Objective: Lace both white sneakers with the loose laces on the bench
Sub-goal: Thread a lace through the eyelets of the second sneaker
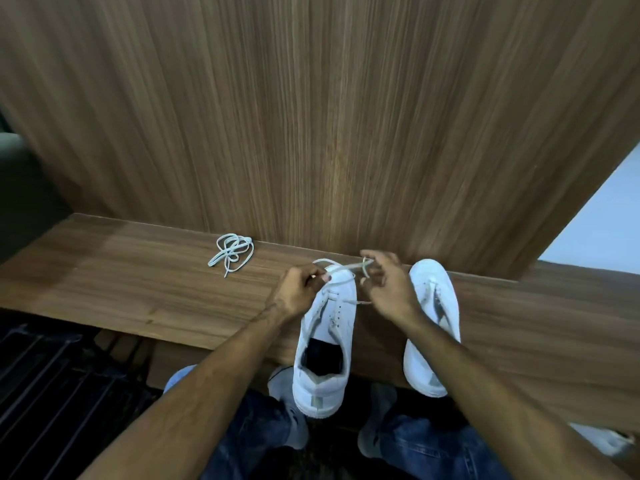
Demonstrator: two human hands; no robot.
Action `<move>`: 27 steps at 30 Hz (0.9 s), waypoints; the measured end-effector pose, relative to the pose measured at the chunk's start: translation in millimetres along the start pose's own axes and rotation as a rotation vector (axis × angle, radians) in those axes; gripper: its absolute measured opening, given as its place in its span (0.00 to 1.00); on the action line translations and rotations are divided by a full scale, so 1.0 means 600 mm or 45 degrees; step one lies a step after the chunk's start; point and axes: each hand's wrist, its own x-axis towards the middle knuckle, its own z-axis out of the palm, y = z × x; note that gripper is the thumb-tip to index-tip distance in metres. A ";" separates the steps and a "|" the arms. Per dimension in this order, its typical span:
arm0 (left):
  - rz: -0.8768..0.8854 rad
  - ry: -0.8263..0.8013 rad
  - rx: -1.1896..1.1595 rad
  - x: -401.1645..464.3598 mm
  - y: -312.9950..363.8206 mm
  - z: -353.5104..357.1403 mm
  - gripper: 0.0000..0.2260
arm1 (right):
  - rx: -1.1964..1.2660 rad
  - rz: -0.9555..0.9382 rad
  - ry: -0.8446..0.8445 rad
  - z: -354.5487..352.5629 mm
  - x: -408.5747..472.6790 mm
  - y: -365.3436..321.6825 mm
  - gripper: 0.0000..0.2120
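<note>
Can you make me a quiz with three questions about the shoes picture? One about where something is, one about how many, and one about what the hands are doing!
1. Where is the bundled spare lace?
A. Inside a sneaker
B. On the bench, left of both sneakers
C. On the floor

2. How many white sneakers are on the bench?
A. One
B. Two
C. Three

3. What are the hands doing?
A. Both pinch the lace on one sneaker
B. Both rest flat on the bench
C. One lifts a sneaker up

Answers:
1. B, the spare lace lies in a loose bundle on the wood near the back wall, apart from the shoes.
2. B, the left sneaker and the right sneaker stand side by side.
3. A, the left hand and right hand each hold part of the working lace over the left sneaker's toe end.
</note>
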 end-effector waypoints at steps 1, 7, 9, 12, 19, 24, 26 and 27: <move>0.048 -0.077 0.054 -0.001 0.003 0.004 0.10 | -0.095 -0.079 -0.086 0.017 -0.003 0.011 0.24; 0.021 -0.142 0.103 0.002 0.006 0.002 0.05 | -0.292 0.118 -0.169 0.041 0.010 0.020 0.12; -0.058 -0.088 -0.013 0.000 -0.005 -0.009 0.07 | -0.348 0.237 -0.077 0.019 0.016 0.022 0.11; -0.113 -0.061 -0.041 -0.006 -0.020 -0.023 0.07 | -0.433 0.355 0.054 -0.021 0.016 0.024 0.10; -0.103 -0.069 -0.049 -0.008 -0.005 -0.006 0.09 | -0.663 0.114 -0.234 -0.010 -0.001 0.019 0.20; -0.060 -0.099 -0.006 -0.010 0.007 0.024 0.12 | -0.426 -0.146 -0.390 0.041 -0.014 -0.005 0.17; -0.089 -0.089 0.006 -0.013 -0.002 0.028 0.09 | -0.430 -0.103 -0.390 0.048 -0.011 -0.002 0.14; -0.099 -0.089 0.003 -0.016 -0.007 0.029 0.06 | -0.434 -0.062 -0.385 0.049 -0.009 0.004 0.13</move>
